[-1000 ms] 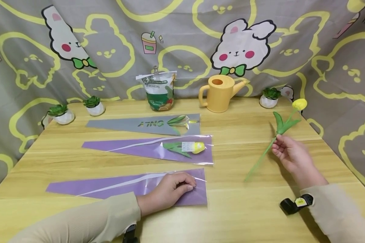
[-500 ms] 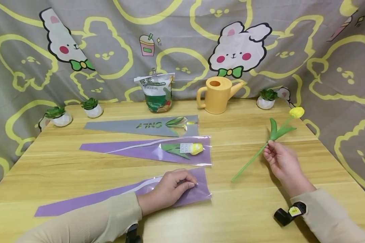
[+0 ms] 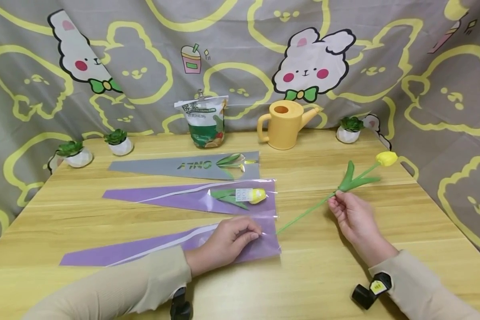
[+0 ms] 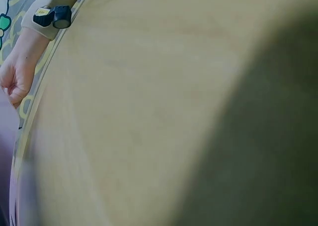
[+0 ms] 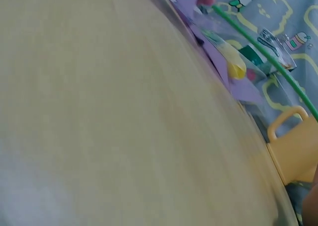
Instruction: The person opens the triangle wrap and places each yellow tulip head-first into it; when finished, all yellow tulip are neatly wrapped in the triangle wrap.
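Observation:
A yellow artificial tulip [image 3: 347, 178] is held in my right hand [image 3: 354, 218], thumb and fingers pinching the green stem just under the leaves. Its bloom points up and right, and the stem's lower end reaches the wide right edge of the nearest purple flower sleeve [image 3: 266, 250]. My left hand [image 3: 232, 242] pinches the film of that sleeve near this edge, covering its middle. Just beyond lies another purple sleeve [image 3: 184, 198] with a yellow tulip inside. The left wrist view catches the right hand [image 4: 17, 79] at its left edge.
A grey sleeve [image 3: 160, 166] printed "ONLY" lies farther back. Along the table's rear stand a fertilizer pouch [image 3: 206, 126], a yellow watering can [image 3: 284, 129] and small potted succulents, two on the left and one on the right [image 3: 349, 132]. A patterned curtain hangs behind.
My right hand has carried the tulip left, and its stem now lies flatter, its end at the sleeve's edge. The near sleeve has shifted and tilted under my left hand, which stays nearly in place.

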A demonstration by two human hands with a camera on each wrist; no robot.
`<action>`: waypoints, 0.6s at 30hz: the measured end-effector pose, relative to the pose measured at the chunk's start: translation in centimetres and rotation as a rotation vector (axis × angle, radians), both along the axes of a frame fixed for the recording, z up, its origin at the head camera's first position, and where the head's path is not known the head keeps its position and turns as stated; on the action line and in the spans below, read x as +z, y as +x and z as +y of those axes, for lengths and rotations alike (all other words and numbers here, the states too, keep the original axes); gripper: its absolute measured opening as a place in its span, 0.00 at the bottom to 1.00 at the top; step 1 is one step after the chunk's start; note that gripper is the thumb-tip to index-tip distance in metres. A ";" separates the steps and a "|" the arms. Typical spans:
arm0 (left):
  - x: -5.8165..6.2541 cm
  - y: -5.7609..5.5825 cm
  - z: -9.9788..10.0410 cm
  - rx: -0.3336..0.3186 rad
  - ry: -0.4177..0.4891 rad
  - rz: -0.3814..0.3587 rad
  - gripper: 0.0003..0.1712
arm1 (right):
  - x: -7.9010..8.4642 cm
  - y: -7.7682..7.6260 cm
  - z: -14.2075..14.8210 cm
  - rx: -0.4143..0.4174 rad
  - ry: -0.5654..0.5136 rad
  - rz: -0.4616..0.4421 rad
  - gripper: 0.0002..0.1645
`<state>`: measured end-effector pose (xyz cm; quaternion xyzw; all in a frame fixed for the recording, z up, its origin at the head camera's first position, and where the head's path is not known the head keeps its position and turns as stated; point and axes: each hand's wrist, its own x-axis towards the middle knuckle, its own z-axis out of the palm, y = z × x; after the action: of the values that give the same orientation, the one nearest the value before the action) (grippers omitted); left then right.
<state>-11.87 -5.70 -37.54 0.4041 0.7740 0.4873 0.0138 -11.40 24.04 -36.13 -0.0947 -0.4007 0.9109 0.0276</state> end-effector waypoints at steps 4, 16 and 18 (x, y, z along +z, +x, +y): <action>0.2 -0.2 0.2 -0.003 -0.002 0.007 0.05 | -0.2 0.1 -0.6 0.058 0.012 0.023 0.14; 0.2 -0.6 0.7 0.016 0.040 0.063 0.03 | -1.0 0.7 -1.9 0.314 0.014 0.188 0.20; 0.1 -0.6 0.7 0.015 0.051 0.077 0.03 | -1.3 0.8 -2.2 0.383 0.049 0.218 0.21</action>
<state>-12.52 -5.01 -37.48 0.4170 0.7644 0.4909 -0.0299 -10.61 21.89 -37.41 0.0827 -0.4279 0.8944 -0.1003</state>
